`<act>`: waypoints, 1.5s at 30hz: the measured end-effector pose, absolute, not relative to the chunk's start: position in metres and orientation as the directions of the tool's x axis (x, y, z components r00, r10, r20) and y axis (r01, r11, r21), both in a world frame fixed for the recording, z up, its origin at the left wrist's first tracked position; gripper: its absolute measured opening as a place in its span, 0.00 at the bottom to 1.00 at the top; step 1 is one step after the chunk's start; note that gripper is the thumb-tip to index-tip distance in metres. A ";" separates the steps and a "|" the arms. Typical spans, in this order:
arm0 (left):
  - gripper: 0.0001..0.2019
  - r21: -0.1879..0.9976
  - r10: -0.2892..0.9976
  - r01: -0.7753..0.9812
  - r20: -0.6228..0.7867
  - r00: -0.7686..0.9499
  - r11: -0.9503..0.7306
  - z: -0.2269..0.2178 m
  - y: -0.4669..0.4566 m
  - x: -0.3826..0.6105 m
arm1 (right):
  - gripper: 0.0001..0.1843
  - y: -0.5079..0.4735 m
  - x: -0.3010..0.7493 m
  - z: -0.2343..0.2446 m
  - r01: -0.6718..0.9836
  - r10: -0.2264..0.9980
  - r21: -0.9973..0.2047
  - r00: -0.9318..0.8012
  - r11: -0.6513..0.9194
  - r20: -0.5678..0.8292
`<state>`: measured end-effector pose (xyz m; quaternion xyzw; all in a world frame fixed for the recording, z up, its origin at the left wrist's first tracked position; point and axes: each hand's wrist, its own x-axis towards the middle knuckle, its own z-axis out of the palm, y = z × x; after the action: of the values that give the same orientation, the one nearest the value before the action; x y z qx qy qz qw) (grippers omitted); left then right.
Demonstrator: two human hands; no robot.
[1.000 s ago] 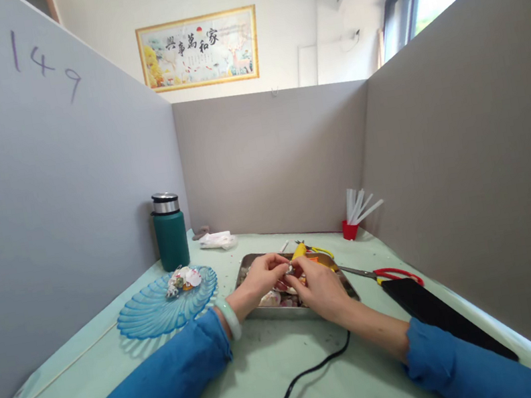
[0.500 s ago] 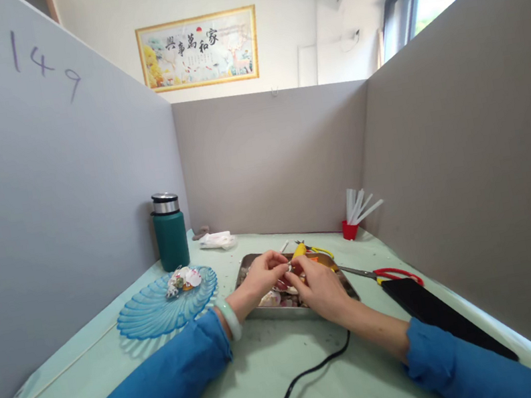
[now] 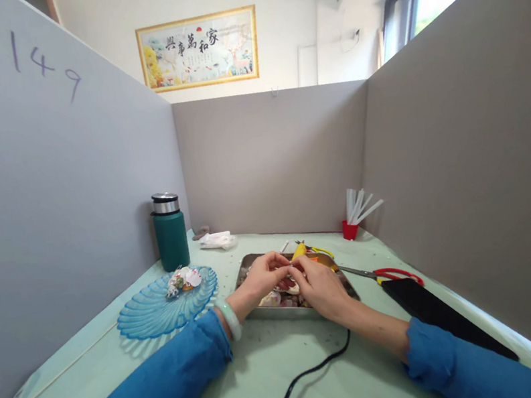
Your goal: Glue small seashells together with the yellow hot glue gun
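Both hands meet above a metal tray (image 3: 285,314) that holds seashells (image 3: 271,299) and other small pieces. My left hand (image 3: 267,277) comes in from the left with its fingertips pinched together. Opposite it, my right hand (image 3: 319,284) has thumb and fingers closed at the same spot, touching or nearly touching the left fingertips. Whatever small thing lies between them is hidden by the fingers. Just behind the right hand, the yellow end of a tool (image 3: 299,252) rests in the tray.
A blue scalloped plate (image 3: 146,310) with a small cluster of shells (image 3: 183,280) lies left, before a green flask (image 3: 170,235). Red-handled scissors (image 3: 395,274) and a black flat object (image 3: 440,312) are right. A red cup (image 3: 350,230) holds white sticks. A black cable (image 3: 302,375) runs in front.
The fingertips of both hands have shifted slightly and drawn closer together over the tray. Everything else stays where it was.
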<state>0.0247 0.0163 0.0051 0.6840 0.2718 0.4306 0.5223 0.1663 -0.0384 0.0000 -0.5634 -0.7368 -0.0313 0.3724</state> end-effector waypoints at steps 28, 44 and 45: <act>0.15 0.947 0.818 -0.095 0.313 0.482 -0.307 0.005 0.015 0.024 | 0.14 -0.039 0.166 0.001 0.851 0.813 -0.383 -0.086 0.361 0.576; 0.15 0.944 0.807 -0.099 0.322 0.495 -0.315 0.002 0.019 0.024 | 0.13 -0.039 0.166 0.000 0.847 0.805 -0.379 -0.093 0.374 0.586; 0.15 0.944 0.807 -0.098 0.321 0.496 -0.315 0.002 0.019 0.024 | 0.13 -0.039 0.166 -0.001 0.847 0.804 -0.379 -0.093 0.374 0.587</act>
<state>0.0239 0.0186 0.0024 0.6868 0.2580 0.4307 0.5255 0.1665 -0.0390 -0.0006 -0.5590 -0.7386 -0.0282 0.3759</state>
